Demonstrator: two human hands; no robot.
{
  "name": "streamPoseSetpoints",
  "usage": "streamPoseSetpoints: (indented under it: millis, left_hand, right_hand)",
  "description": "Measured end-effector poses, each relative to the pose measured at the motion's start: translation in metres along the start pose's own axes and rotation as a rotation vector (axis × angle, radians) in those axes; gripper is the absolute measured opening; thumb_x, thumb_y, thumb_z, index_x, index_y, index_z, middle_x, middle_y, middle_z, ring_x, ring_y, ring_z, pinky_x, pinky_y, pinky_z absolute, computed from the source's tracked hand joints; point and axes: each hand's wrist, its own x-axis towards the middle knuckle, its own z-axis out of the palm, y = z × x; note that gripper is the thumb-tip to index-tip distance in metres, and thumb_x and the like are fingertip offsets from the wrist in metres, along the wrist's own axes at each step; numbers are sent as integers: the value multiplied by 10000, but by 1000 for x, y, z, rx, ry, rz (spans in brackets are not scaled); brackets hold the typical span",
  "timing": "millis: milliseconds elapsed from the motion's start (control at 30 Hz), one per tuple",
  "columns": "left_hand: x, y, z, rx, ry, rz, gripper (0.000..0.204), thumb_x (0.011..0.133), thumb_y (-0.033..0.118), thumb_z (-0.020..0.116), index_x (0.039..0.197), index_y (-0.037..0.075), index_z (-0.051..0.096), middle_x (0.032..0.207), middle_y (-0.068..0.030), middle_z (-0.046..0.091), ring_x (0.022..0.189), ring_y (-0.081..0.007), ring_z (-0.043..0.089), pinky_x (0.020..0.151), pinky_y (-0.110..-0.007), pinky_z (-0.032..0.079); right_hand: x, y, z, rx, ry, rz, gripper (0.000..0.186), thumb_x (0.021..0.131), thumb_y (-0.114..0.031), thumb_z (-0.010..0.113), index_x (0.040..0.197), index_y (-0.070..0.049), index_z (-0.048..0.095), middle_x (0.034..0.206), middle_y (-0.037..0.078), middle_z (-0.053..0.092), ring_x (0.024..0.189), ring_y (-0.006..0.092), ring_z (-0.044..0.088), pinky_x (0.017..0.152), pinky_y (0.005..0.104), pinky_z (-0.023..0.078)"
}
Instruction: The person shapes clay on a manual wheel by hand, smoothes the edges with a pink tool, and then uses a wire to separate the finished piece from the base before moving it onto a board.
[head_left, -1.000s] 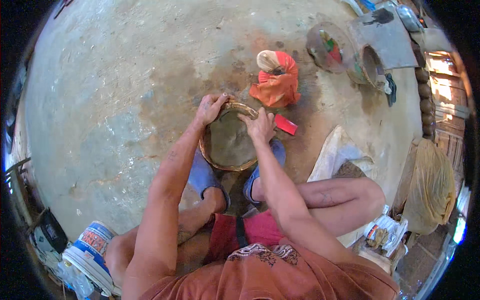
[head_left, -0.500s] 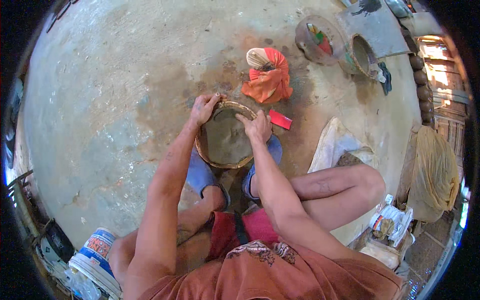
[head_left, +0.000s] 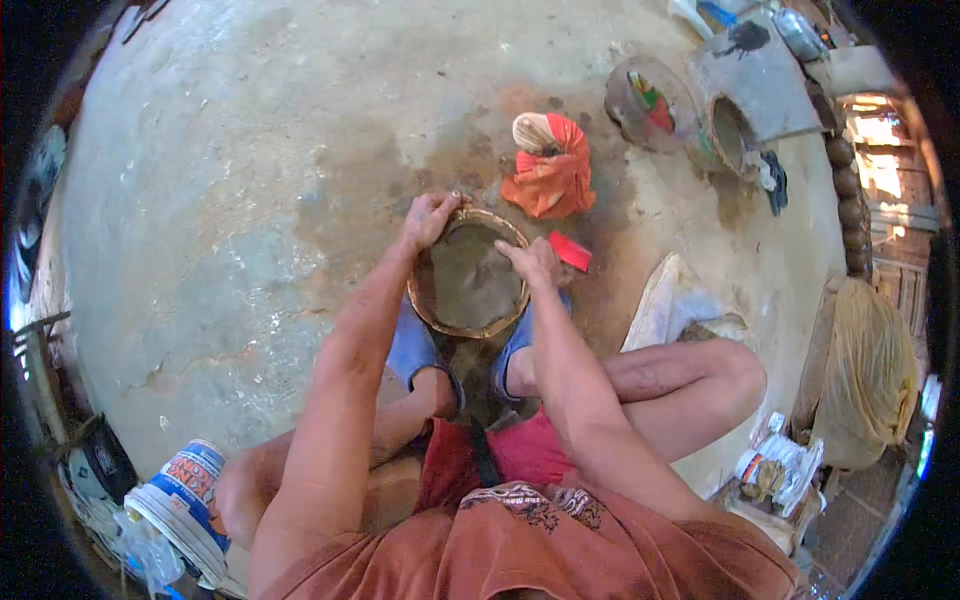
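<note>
The round sieve (head_left: 468, 272) of grey sand is being gripped at opposite rims by the left hand (head_left: 430, 217) and the right hand (head_left: 530, 260), staying above the feet as before.

1. A bare grey concrete floor (head_left: 230, 200) carries everything, stained darker at its middle.
2. A crumpled orange cloth bundle (head_left: 548, 172) lies far of centre; a small flat red piece (head_left: 571, 251) sits just near it.
3. A round shallow basin (head_left: 650, 102) and a round brown pot (head_left: 733, 135) stand far right.
4. A white sack (head_left: 672, 300) lies right; a white-and-blue plastic bucket (head_left: 185, 505) stands near left.
</note>
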Motion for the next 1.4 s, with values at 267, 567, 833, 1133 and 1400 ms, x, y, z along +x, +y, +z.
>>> streamPoseSetpoints:
  millis: [267, 567, 833, 1133, 1400]
  left_hand:
    - [-22, -5, -19, -565, -203, 23, 538, 1145, 402, 347, 1544, 66, 478, 1411, -178, 648, 1363, -266, 559, 1171, -381, 392]
    - [-92, -10, 28, -345, 481, -7, 487, 1122, 332, 392, 1333, -4, 676, 1281, -150, 726, 1196, -253, 675, 1074, -379, 480]
    - [-90, -9, 27, -285, 560, -48, 450, 1100, 314, 413, 1312, 45, 705, 1220, -146, 756, 1161, -233, 697, 1013, -373, 512]
    - [-91, -19, 29, -602, 605, 10, 502, 1097, 394, 420, 1323, 32, 683, 1264, -185, 732, 1185, -293, 695, 1039, -375, 491]
    - [-81, 12, 28, -742, 579, 3, 528, 1111, 398, 402, 1390, 7, 620, 1216, -178, 752, 1173, -259, 699, 1013, -371, 507]
  right_hand:
    - [23, -37, 4, -214, 168, -935, 861, 759, -586, 835, 1381, -35, 613, 1428, 208, 575, 1322, 372, 566, 1094, 472, 478]
    - [34, -103, 19, -645, -66, -1112, 690, 661, -561, 896, 1095, -71, 679, 1139, 232, 666, 1121, 437, 660, 892, 533, 562]
    - [31, -116, 34, -698, -40, -1051, 606, 718, -356, 917, 1228, -160, 657, 1218, 200, 645, 1123, 456, 665, 907, 567, 564]
    - [23, -124, 41, -764, -82, -1203, 428, 780, -367, 850, 1028, -29, 764, 1046, 242, 746, 982, 383, 747, 843, 469, 617]
    - [45, -126, 43, -810, 75, -1229, 727, 600, -592, 917, 1014, -15, 760, 1027, 228, 745, 939, 417, 735, 840, 501, 606]
